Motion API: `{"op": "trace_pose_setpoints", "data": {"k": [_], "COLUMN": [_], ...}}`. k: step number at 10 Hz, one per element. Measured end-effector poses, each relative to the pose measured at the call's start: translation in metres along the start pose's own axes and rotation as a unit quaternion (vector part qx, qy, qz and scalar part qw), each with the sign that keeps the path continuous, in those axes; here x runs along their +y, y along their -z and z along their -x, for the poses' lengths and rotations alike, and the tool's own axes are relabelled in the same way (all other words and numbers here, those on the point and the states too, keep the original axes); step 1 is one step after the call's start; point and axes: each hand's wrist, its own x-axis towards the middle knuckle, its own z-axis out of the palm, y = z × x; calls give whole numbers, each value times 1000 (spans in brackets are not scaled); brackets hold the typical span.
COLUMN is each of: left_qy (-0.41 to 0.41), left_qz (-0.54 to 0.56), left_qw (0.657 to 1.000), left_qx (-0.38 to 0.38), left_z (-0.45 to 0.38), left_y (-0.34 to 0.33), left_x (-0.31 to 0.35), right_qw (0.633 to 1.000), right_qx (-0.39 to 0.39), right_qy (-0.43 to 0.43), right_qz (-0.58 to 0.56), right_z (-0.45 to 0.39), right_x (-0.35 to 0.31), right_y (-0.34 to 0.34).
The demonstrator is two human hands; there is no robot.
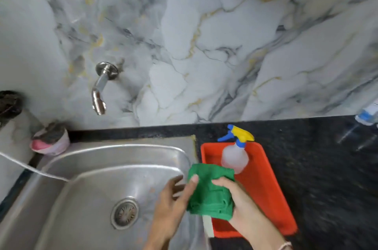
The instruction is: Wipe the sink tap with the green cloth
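Note:
A folded green cloth (210, 192) is held between both hands over the right rim of the steel sink (114, 157). My left hand (171, 204) pinches its left edge with the thumb on top. My right hand (235, 196) grips its right side. The chrome tap (101, 88) juts from the marble wall at the upper left, well away from the cloth and hands.
An orange tray (263, 184) lies on the black counter right of the sink, with a clear spray bottle (235, 153) standing in it. A pink bowl (51, 140) sits at the sink's back left corner. A white cord (30, 168) crosses the left rim. A plastic bottle (368, 114) lies far right.

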Motion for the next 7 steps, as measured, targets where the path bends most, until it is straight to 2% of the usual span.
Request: {"op": "trace_pose_setpoints", "data": {"k": [1,2,3,4,5,7], "left_qy": [34,29,-3,-27,0,11], "left_qz": [8,-46,-173,-337,-417,-493], "left_qw": [999,998,985,941,908,869], "left_qx": [0,10,11,31,31,44], "left_z": [-5,-18,-30,-44,-52,-40], "left_y": [-55,-87,-115,-137,-146,-156], "left_x": [-31,-47,-59,-82,-102,-100], "right_qw": [999,987,955,924,885,793], "right_qx": [17,46,36,39,29,58], "right_qy": [-16,-4,-12,-34,-36,56], "right_qz": [43,151,294,379,463,604], "right_z": [-8,-18,-26,-43,-54,-50], "right_x": [-16,-36,-49,-51,-52,-44], "right_y": [50,90,117,132,138,144]}}
